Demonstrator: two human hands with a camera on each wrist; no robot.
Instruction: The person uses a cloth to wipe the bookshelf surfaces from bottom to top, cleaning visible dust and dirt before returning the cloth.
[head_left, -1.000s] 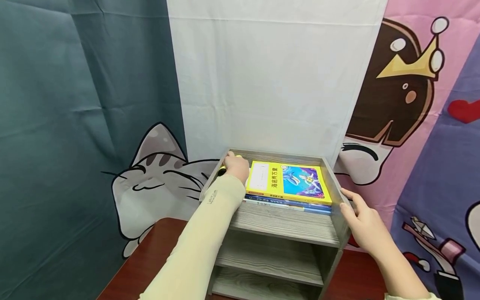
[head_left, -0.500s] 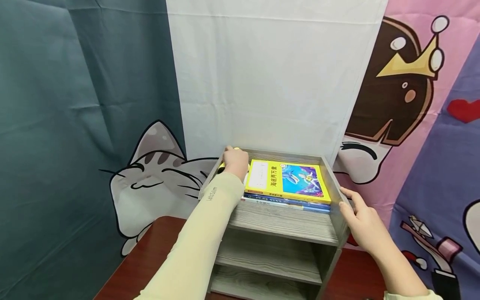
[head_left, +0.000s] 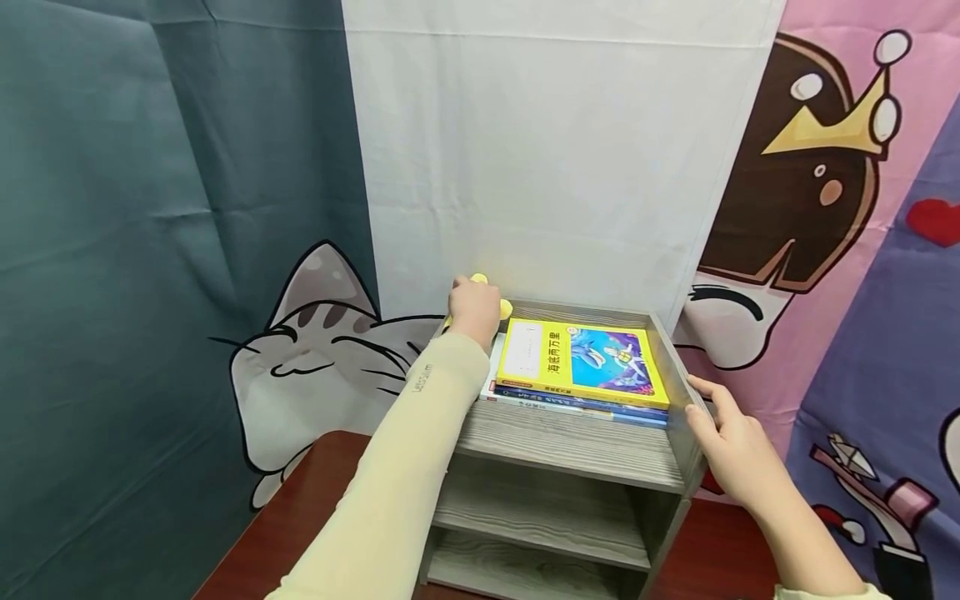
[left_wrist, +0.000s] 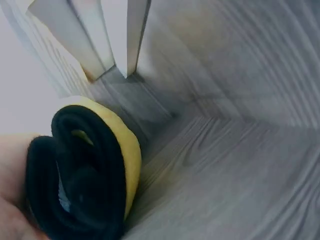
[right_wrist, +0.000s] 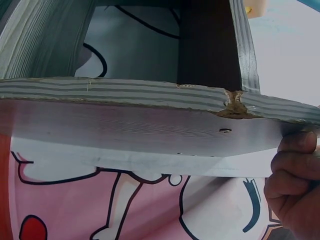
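My left hand (head_left: 474,310) grips a yellow glove (head_left: 504,309) at the back left of the shelf unit's top. In the left wrist view the glove (left_wrist: 131,150) shows a folded black cuff over the grey wood. To its right in the head view lies a stack of books, with a yellow book (head_left: 585,367) uppermost and blue ones below. My right hand (head_left: 738,446) rests on the outside of the shelf unit's (head_left: 570,454) right side. In the right wrist view, that hand's curled fingers (right_wrist: 295,185) touch the panel's edge.
Below the top, the unit has a middle shelf (head_left: 540,517) and a lower shelf (head_left: 525,567). It stands on a reddish-brown table (head_left: 300,517). A white cloth (head_left: 555,150) hangs right behind, flanked by a green curtain (head_left: 112,292) and cartoon-printed cloth (head_left: 840,333).
My left hand has risen a little with the yellow glove, and more of the glove shows above the unit's rim. The right hand keeps its place on the side panel.
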